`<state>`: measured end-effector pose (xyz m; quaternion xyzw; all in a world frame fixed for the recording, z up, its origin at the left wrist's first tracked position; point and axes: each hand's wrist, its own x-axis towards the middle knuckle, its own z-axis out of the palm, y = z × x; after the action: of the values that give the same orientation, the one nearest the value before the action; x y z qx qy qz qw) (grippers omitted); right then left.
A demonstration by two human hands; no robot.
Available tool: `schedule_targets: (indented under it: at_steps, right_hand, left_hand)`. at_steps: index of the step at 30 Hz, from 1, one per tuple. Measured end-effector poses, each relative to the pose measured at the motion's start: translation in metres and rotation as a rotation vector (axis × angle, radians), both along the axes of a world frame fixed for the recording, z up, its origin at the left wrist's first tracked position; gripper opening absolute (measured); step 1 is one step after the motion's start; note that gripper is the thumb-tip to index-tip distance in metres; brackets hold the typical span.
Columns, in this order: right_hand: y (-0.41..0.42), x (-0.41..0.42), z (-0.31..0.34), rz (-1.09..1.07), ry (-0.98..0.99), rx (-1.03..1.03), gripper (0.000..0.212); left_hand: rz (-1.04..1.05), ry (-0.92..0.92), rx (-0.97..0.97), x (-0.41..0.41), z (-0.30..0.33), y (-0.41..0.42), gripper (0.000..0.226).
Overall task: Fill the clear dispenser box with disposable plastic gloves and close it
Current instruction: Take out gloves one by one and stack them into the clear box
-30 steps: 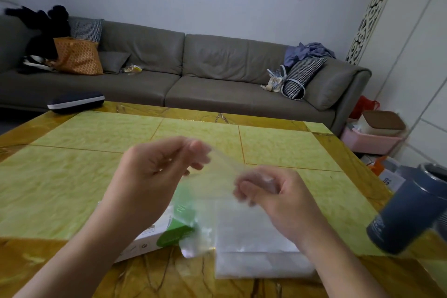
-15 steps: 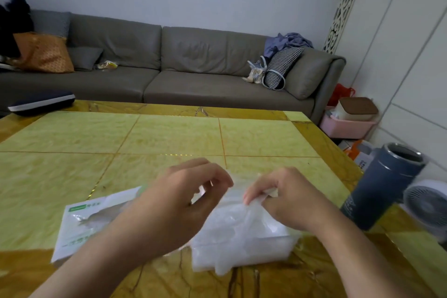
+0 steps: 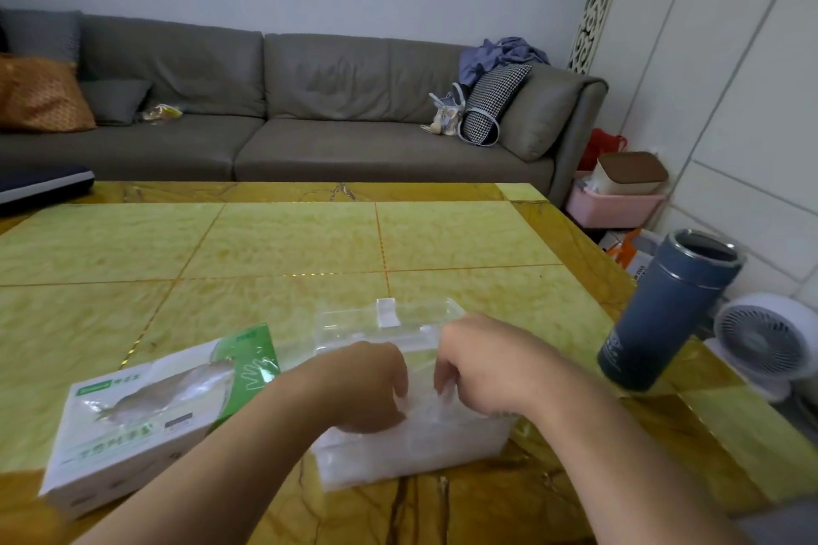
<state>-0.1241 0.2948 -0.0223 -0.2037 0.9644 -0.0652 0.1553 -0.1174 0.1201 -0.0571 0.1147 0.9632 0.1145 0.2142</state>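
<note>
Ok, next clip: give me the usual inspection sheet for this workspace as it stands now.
Surface: yellow-green tiled table.
Job's things: clear dispenser box packed with plastic gloves, lid open; white-green glove carton beside it.
Clutter: blue tumbler at the table's right edge.
Hands: left hand and right hand press into the gloves, fingers curled.
Cables: nothing seen.
Surroundings: grey sofa, white fan, pink bin.

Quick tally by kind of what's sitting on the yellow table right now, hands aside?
Clear dispenser box, lid open, gloves inside: 1
Green and white glove carton: 1
Blue tumbler: 1
Dark flat case, at the far left edge: 1
Total: 4
Both the left hand and the right hand are pressing into the gloves.
</note>
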Motion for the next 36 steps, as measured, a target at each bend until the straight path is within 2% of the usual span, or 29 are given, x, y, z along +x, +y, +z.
schedule_targets:
  at_steps: [2, 6, 10, 12, 15, 18, 23, 25, 27, 29, 30, 34, 36]
  right_hand:
    - [-0.002, 0.0, -0.004, -0.002, 0.034, 0.051, 0.045]
    - [-0.006, 0.003, -0.011, 0.005, 0.054, 0.188, 0.023]
    - [-0.011, 0.01, -0.004, -0.016, 0.01, 0.274, 0.031]
    - [-0.014, 0.011, 0.001, -0.05, 0.037, 0.229, 0.028]
    - [-0.024, 0.014, 0.006, -0.104, 0.092, 0.047, 0.027]
    - [-0.032, 0.011, -0.003, -0.159, 0.028, -0.065, 0.027]
    - [-0.031, 0.0, -0.027, -0.189, -0.139, 0.011, 0.02]
    - [-0.031, -0.005, -0.03, -0.196, -0.153, 0.028, 0.022]
    - [-0.034, -0.007, -0.029, -0.169, -0.201, 0.052, 0.02]
    - [-0.037, -0.009, -0.028, -0.12, -0.261, 0.087, 0.005]
    - [-0.038, -0.009, -0.027, -0.122, -0.282, 0.111, 0.004]
    - [-0.039, -0.011, -0.03, -0.178, -0.292, 0.244, 0.03]
    - [-0.041, -0.011, -0.03, -0.194, -0.291, 0.293, 0.036]
  left_hand:
    - [-0.034, -0.024, -0.089, -0.003, 0.0, 0.004, 0.025]
    - [-0.078, -0.005, -0.165, -0.005, 0.0, 0.012, 0.021]
    - [-0.082, -0.022, -0.134, -0.007, -0.009, 0.011, 0.028]
    - [-0.079, -0.008, -0.131, -0.007, -0.011, 0.011, 0.031]
    - [-0.11, 0.04, -0.12, -0.004, -0.008, 0.014, 0.02]
    - [-0.116, 0.033, -0.066, -0.004, -0.006, 0.014, 0.018]
    - [-0.054, -0.051, 0.031, -0.008, -0.006, 0.009, 0.019]
    - [0.024, 0.004, 0.082, -0.01, -0.002, 0.011, 0.027]
    - [0.079, 0.025, 0.132, -0.01, -0.001, 0.015, 0.022]
    - [0.083, -0.073, 0.1, -0.009, -0.003, 0.019, 0.019]
    - [0.072, -0.122, 0.052, -0.009, -0.006, 0.019, 0.021]
    - [0.055, -0.152, -0.119, -0.006, -0.008, 0.021, 0.027]
    - [0.068, -0.15, -0.192, -0.003, -0.004, 0.026, 0.025]
